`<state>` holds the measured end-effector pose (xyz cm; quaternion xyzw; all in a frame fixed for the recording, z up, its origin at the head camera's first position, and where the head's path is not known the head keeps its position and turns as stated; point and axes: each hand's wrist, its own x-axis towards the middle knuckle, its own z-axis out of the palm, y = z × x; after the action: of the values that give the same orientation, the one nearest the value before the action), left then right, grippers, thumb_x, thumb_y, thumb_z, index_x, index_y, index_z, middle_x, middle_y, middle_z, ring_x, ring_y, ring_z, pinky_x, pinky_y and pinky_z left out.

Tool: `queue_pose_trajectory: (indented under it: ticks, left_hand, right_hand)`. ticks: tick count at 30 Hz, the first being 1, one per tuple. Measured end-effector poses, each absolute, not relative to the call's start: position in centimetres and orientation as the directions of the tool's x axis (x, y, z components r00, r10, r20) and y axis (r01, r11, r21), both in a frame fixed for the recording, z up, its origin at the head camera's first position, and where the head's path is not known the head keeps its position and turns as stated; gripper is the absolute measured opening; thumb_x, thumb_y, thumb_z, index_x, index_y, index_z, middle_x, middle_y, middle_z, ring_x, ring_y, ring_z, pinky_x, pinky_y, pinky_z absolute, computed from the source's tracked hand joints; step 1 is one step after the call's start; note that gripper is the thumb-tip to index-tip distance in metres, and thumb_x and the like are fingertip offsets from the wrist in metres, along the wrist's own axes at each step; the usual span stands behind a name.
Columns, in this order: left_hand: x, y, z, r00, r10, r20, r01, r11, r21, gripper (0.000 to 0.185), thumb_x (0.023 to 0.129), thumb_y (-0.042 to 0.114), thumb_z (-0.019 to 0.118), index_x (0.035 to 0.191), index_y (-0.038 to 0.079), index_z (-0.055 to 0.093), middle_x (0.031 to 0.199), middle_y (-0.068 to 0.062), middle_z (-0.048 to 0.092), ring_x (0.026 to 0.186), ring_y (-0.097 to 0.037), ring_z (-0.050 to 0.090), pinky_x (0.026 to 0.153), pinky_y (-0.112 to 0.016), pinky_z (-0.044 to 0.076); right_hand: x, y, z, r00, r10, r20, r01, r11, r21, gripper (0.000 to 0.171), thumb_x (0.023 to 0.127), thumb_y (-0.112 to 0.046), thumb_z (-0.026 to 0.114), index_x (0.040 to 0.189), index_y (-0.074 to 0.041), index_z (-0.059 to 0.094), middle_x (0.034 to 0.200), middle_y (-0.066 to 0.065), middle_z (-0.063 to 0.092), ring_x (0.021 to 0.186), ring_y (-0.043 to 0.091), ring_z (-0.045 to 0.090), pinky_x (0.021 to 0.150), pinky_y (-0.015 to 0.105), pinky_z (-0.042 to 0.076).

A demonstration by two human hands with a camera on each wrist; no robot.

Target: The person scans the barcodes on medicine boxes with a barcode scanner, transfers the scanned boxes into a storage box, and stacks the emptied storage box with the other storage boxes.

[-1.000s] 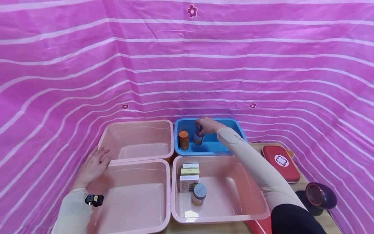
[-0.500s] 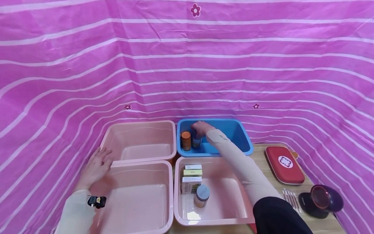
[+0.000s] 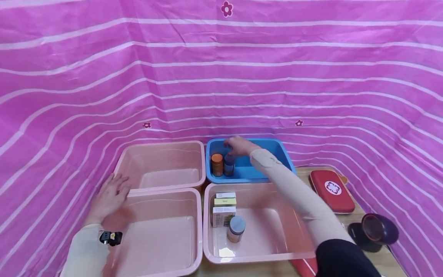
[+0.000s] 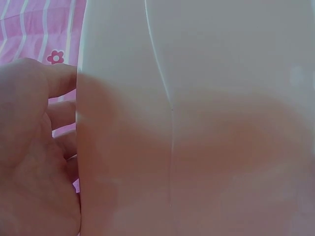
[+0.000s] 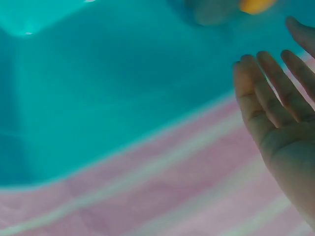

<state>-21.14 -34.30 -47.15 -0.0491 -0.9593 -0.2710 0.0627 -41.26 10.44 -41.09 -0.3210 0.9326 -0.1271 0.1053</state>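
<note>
My right hand hovers over the left part of the blue bin with its fingers straight and holding nothing. Just below it a dark bottle with a blue cap stands upright beside an orange-capped bottle on the bin's floor. The right wrist view shows the blue bin wall and a blurred orange cap. My left hand rests flat on the far left rim of the near-left pink bin. The left wrist view shows the left hand against the bin wall.
The near-right pink bin holds small boxes and a jar with a grey-blue lid. A far-left pink bin stands behind. A red first-aid pouch and a purple cup lie on the wooden table at right. Pink striped cloth surrounds everything.
My right hand has set the blue-capped bottle down beside the orange-capped one and let go, rising slightly above it. The left hand has barely moved.
</note>
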Motion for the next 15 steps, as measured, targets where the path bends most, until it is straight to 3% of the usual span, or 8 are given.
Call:
queue_pose_trajectory:
  ticks: [4, 7, 10, 15]
  left_hand:
    - [-21.0, -34.2, -47.1, -0.987, 0.058, 0.151, 0.128, 0.848, 0.514, 0.052, 0.109, 0.028, 0.044, 0.14, -0.013, 0.049, 0.154, -0.042, 0.033, 0.151, -0.057, 0.014, 0.12, -0.073, 0.016]
    - [-20.9, -34.1, -47.0, -0.986, 0.055, 0.155, 0.128, 0.848, 0.514, 0.051, 0.108, 0.027, 0.044, 0.14, -0.013, 0.05, 0.153, -0.042, 0.034, 0.151, -0.057, 0.015, 0.12, -0.073, 0.016]
    - [-21.0, -34.3, -46.9, -0.985, 0.054, 0.162, 0.131, 0.85, 0.51, 0.05, 0.108, 0.025, 0.044, 0.139, -0.012, 0.05, 0.153, -0.042, 0.034, 0.151, -0.057, 0.014, 0.119, -0.074, 0.016]
    - [-21.1, -34.2, -47.0, -0.986, 0.06, 0.156, 0.132, 0.851, 0.509, 0.05, 0.108, 0.026, 0.044, 0.14, -0.013, 0.049, 0.153, -0.042, 0.034, 0.151, -0.057, 0.014, 0.119, -0.074, 0.016]
  right_hand:
    - [-36.7, 11.8, -37.9, -0.685, -0.727, 0.049, -0.703, 0.641, -0.307, 0.033, 0.093, -0.016, 0.077, 0.123, -0.005, 0.07, 0.108, 0.012, 0.072, 0.096, 0.023, 0.066, 0.086, 0.032, 0.062]
    - [-32.2, 12.8, -37.4, -0.583, -0.804, 0.115, -0.796, 0.536, -0.282, 0.028, 0.093, -0.018, 0.078, 0.118, -0.006, 0.073, 0.104, 0.006, 0.072, 0.093, 0.019, 0.068, 0.083, 0.027, 0.062]
    - [-27.9, 13.7, -38.7, -0.5, -0.863, 0.068, -0.844, 0.469, -0.259, 0.029, 0.092, -0.022, 0.079, 0.117, -0.009, 0.074, 0.106, 0.003, 0.073, 0.091, 0.012, 0.07, 0.081, 0.02, 0.06]
    - [-22.9, 14.2, -42.7, -0.42, -0.9, -0.114, -0.869, 0.435, -0.234, 0.039, 0.089, -0.028, 0.082, 0.124, -0.014, 0.072, 0.115, 0.0, 0.073, 0.098, 0.006, 0.068, 0.086, 0.015, 0.057]
